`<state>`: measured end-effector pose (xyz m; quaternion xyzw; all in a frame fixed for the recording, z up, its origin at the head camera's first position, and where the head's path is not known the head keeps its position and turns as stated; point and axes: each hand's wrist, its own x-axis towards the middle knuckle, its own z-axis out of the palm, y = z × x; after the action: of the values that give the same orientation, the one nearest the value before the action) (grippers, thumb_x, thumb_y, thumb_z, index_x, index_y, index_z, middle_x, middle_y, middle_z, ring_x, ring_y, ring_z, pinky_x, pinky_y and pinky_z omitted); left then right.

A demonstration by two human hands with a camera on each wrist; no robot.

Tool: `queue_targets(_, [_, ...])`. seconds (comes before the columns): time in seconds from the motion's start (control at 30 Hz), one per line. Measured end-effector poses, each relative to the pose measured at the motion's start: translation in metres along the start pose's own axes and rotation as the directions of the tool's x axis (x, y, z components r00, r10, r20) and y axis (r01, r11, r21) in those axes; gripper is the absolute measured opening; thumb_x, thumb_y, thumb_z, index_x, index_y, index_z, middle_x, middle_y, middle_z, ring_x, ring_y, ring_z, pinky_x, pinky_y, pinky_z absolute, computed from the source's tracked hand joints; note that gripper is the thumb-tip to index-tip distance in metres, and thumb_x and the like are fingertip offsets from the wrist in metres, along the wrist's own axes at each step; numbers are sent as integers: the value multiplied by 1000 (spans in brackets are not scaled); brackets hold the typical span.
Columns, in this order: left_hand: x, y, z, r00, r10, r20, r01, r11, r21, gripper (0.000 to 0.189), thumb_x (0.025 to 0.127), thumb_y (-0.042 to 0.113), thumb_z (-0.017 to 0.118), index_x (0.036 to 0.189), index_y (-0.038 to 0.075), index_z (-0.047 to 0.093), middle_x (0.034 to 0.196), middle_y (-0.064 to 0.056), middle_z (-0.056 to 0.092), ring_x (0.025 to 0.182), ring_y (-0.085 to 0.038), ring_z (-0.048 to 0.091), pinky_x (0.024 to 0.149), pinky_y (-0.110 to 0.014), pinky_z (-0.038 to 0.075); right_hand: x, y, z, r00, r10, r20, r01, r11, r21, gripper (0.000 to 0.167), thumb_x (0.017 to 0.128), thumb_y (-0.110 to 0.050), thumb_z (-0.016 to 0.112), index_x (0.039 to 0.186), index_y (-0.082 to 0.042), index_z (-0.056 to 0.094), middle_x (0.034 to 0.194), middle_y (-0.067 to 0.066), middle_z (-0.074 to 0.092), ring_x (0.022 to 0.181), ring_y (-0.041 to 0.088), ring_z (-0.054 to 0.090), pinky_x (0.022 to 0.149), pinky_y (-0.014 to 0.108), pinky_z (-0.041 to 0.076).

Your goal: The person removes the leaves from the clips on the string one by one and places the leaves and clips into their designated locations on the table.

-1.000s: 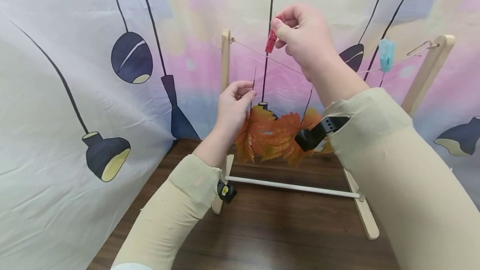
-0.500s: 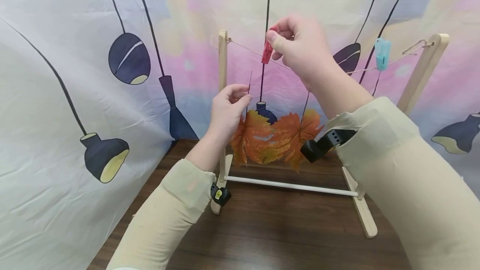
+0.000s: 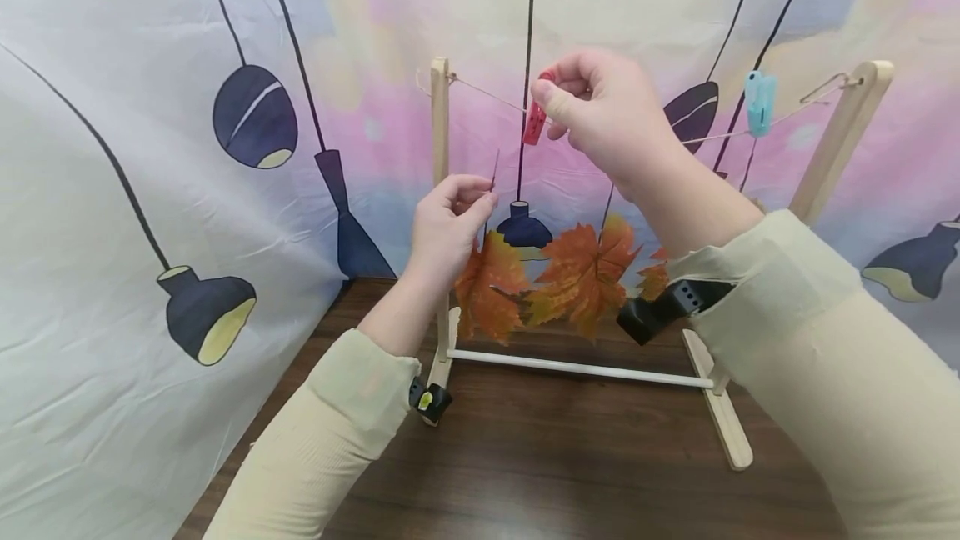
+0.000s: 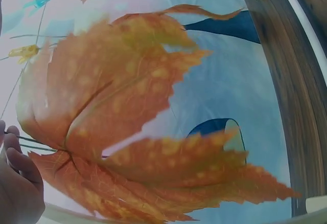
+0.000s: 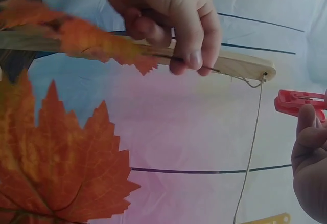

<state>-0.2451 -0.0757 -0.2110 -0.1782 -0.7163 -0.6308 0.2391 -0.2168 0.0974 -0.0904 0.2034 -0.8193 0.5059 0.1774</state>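
I see left hand (image 3: 450, 219) pinching the stem (image 3: 495, 169) of an orange leaf (image 3: 491, 286) | leaf below the string (image 3: 487, 93), near wooden post (image 3: 440, 127) edge | right hand (image 3: 611, 111) pinching red clothespin (image 3: 534, 125) near string (gap between hands)

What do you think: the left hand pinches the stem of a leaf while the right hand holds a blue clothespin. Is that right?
Not quite: the clothespin that the right hand holds is red, as the head view shows. The left hand does pinch the stem of a leaf.
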Motion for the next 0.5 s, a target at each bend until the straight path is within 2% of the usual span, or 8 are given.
queue_targets(0.2, [-6,1,-7,998,34,44,-38,997,74,16,89,13,65,103,6,67,87,-2,63,53,-15,46,47,-25,40,-6,6,-1,1000,-10,25,11,999,-42,31,93,-30,59,113,-7,59,93,4,60,81,18,57,71,29,42])
queue_targets(0.5, [-14,-6,-17,997,21,78,-36,980,193,15,89,16,65,102,10,69,93,-1,64,61,-16,45,52,-25,41,-20,24,-3,998,24,58,-23,999,-26,37,93,-36,58,117,-8,58,98,7,60,80,21,55,69,28,43])
